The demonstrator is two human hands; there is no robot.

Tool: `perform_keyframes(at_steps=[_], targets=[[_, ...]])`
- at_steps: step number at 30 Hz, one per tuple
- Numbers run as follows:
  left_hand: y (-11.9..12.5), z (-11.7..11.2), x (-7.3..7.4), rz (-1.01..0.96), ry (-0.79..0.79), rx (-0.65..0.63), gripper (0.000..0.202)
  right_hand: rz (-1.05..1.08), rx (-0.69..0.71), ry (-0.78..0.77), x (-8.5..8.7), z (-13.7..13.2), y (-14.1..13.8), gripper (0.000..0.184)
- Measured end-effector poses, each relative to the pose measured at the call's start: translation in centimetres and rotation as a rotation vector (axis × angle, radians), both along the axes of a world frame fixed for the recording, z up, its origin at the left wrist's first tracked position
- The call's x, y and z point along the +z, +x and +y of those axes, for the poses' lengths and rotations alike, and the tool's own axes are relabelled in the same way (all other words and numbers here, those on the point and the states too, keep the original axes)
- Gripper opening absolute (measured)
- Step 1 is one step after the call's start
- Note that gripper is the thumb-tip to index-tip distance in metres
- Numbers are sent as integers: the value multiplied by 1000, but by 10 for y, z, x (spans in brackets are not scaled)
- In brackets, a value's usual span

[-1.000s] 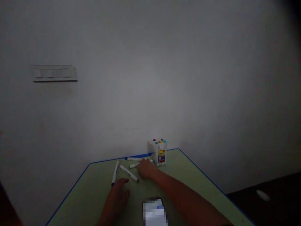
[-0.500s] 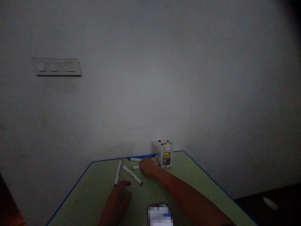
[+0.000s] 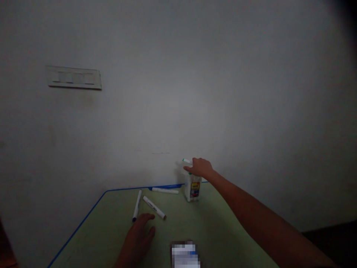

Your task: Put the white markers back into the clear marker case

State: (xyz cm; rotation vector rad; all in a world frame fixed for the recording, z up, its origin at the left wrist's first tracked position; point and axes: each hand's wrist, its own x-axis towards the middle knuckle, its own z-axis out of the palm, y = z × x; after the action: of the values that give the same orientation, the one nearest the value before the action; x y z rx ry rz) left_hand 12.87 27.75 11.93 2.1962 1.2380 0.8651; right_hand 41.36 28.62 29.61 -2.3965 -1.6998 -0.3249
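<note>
1. Pale, dim wall carries a switch plate [image 3: 74,77] at far left.
2. Left hand [image 3: 138,235] lies flat on the green bench [image 3: 106,227], fingers spread and holding nothing, beside two loose markers [image 3: 154,207].
3. A third marker [image 3: 165,190] rests near the bench's far edge.
4. Right hand [image 3: 200,168] is closed around a green-capped marker [image 3: 187,161], directly above the marker box [image 3: 192,188].

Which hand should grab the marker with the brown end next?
Probably the left hand. It rests flat on the table, its fingertips close to the brown-tipped marker. The right hand is busy, holding a green-capped marker above the marker box.
</note>
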Motion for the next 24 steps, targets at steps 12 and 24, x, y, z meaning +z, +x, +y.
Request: perform_keyframes(at_steps=[12,24], targets=[[8,-18,10,-32,20,-104,51,63,-62,-103,0,-12,-14,54],[37,-72,87,-452,-25,-12,78,106,360,-1,57,-113,-123,60]])
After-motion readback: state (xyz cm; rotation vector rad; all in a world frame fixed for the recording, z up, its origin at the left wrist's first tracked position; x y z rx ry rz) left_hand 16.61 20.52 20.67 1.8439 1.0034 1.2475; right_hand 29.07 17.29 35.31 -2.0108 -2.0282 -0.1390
